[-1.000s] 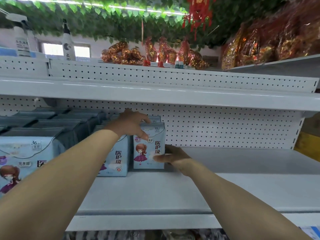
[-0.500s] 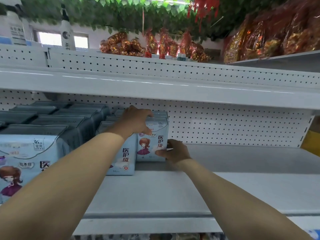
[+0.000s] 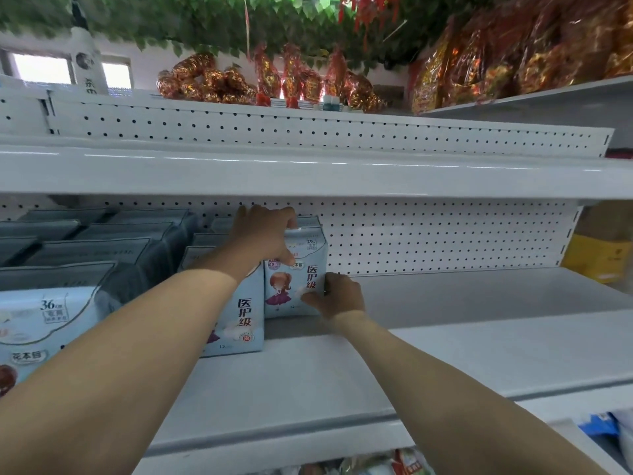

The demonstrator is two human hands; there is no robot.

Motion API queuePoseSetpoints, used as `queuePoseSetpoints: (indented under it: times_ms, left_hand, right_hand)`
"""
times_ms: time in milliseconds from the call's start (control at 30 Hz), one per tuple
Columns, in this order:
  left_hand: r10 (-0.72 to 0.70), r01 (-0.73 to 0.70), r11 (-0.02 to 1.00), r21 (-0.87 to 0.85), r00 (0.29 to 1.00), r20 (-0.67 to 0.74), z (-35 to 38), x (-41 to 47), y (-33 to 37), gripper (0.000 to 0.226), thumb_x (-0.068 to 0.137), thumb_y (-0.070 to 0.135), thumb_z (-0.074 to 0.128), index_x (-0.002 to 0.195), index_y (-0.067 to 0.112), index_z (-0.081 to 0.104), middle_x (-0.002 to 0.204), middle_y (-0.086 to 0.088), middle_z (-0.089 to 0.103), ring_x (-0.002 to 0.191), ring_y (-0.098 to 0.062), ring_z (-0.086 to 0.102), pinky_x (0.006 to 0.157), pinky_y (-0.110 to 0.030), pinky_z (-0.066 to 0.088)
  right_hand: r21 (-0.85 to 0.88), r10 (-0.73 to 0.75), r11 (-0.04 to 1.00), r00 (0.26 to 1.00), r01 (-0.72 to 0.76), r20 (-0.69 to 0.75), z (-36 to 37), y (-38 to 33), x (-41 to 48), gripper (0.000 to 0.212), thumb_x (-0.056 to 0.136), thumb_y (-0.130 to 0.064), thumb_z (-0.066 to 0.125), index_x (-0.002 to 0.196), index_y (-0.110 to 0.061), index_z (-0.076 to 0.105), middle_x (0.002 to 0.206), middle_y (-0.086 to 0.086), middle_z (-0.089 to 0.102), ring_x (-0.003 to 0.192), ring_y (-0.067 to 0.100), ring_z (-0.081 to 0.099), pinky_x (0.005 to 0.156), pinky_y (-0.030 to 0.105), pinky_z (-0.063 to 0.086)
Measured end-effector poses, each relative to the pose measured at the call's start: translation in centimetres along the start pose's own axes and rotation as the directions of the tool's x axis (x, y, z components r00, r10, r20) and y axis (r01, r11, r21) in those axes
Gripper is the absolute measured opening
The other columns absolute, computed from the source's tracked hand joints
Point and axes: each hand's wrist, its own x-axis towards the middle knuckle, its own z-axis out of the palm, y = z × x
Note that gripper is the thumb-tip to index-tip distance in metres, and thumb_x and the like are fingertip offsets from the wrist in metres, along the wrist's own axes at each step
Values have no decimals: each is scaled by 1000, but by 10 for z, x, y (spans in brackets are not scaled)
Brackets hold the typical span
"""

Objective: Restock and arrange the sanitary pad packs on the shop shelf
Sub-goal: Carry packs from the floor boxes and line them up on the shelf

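Observation:
A light blue sanitary pad pack (image 3: 308, 265) with a cartoon girl stands upright deep on the white shelf (image 3: 445, 354), near the pegboard back. My left hand (image 3: 265, 234) grips its top edge from above, fingers curled over the front. At its lower right corner my right hand (image 3: 337, 294) holds the pack, thumb on the front face. A second like pack (image 3: 239, 323) stands just left of it and nearer the front. Larger packs (image 3: 44, 320) fill the left end in rows.
The upper shelf (image 3: 342, 176) overhangs closely above my hands. To the right of the held pack the shelf is bare up to a yellow box (image 3: 596, 258). Red and gold wrapped goods (image 3: 274, 84) sit on top. More packaged goods (image 3: 376, 464) show below.
Both hands have slid the held pack farther back toward the pegboard, so it now stands behind the neighbouring pack's front. The camera has moved closer.

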Motion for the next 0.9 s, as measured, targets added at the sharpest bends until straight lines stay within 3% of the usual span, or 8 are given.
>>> queuePoseSetpoints:
  times_ms: [100, 167, 367, 500, 633, 733, 900]
  left_hand:
    - [-5, 4, 1000, -29, 1000, -8, 1, -1, 2, 68, 70, 45, 86, 125, 27, 51, 117, -1, 66, 116, -27, 56, 116, -47, 24]
    - [-25, 26, 999, -47, 1000, 14, 0, -2, 3, 67, 71, 44, 86, 126, 27, 51, 121, 0, 66, 119, -27, 55, 119, -50, 18]
    - [-113, 111, 994, 24, 990, 84, -8, -11, 13, 83, 75, 51, 81, 144, 25, 42, 146, -10, 50, 145, -32, 30, 121, -58, 2]
    - [-132, 131, 990, 47, 991, 11, -14, -29, 45, 88, 78, 51, 77, 150, 23, 36, 150, -9, 48, 147, -35, 22, 122, -54, 11]
    - [-175, 172, 978, -119, 984, -18, -22, -59, 113, 82, 80, 37, 79, 149, 21, 37, 144, -12, 47, 139, -33, 31, 107, -41, 38]
    - [-185, 164, 944, -286, 982, -47, -17, -83, 178, 78, 82, 25, 79, 149, 23, 38, 145, -12, 38, 139, -31, 28, 105, -39, 42]
    - [-91, 40, 938, -343, 987, -133, -5, -119, 291, 75, 83, 18, 79, 148, 22, 41, 139, -13, 39, 132, -31, 33, 100, -41, 43]
  right_hand:
    - [-5, 27, 1000, 1000, -27, -15, -3, -4, -3, 33, 85, -40, 74, 107, -15, 71, 107, 7, 73, 94, 24, 64, 71, 24, 37]
    - [-1, 27, 1000, 999, -27, -23, -3, -4, -4, 34, 86, -40, 73, 111, -16, 71, 110, 6, 74, 100, 24, 66, 73, 24, 41]
    - [23, -20, 1000, 999, 21, -41, -27, -4, -13, 55, 87, -40, 76, 136, -21, 60, 129, 2, 68, 116, 21, 64, 99, 30, 50]
    - [-25, -61, 998, 998, 60, -32, -77, 12, -27, 65, 88, -38, 76, 145, -22, 49, 138, 5, 62, 124, 23, 60, 104, 33, 48]
    - [-83, -112, 991, 992, 107, -62, -144, 41, -59, 65, 88, -35, 76, 146, -23, 48, 138, 8, 59, 124, 25, 58, 101, 33, 49]
    - [-212, -178, 965, 980, 156, -87, -202, 73, -91, 66, 89, -33, 75, 147, -22, 45, 136, 10, 60, 124, 27, 57, 94, 34, 50]
    - [-375, -201, 915, 974, 148, -106, -302, 141, -146, 69, 90, -33, 74, 150, -24, 41, 136, 12, 56, 127, 29, 51, 88, 35, 47]
